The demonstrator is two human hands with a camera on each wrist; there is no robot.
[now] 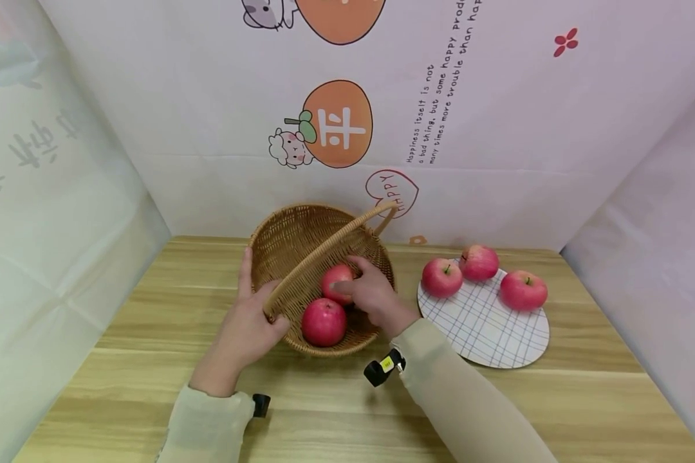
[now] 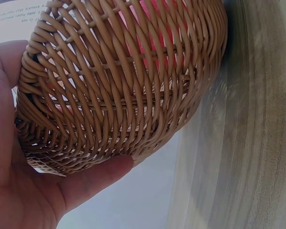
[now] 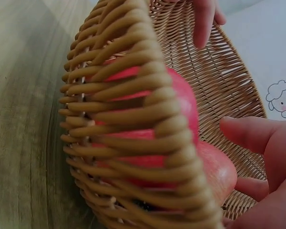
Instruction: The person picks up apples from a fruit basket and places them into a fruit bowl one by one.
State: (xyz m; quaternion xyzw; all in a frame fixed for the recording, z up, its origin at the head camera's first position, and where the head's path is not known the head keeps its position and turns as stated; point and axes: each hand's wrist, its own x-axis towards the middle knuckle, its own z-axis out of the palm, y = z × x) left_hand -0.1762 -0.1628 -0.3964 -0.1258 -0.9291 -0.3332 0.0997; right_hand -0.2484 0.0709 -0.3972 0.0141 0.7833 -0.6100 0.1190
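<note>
A round wicker basket with an arched handle is tilted, its mouth facing me. My left hand grips its left side near the handle's foot; in the left wrist view that hand lies around the woven wall. Inside sit two red apples, a nearer one and one behind it. My right hand reaches in at the farther apple. In the right wrist view, one straight digit of this hand stands apart from the apple, while another is against or beside it.
To the right, a round white checked mat bears three red apples: a left one, a back one and a right one. The wooden table meets a printed cloth wall behind the basket.
</note>
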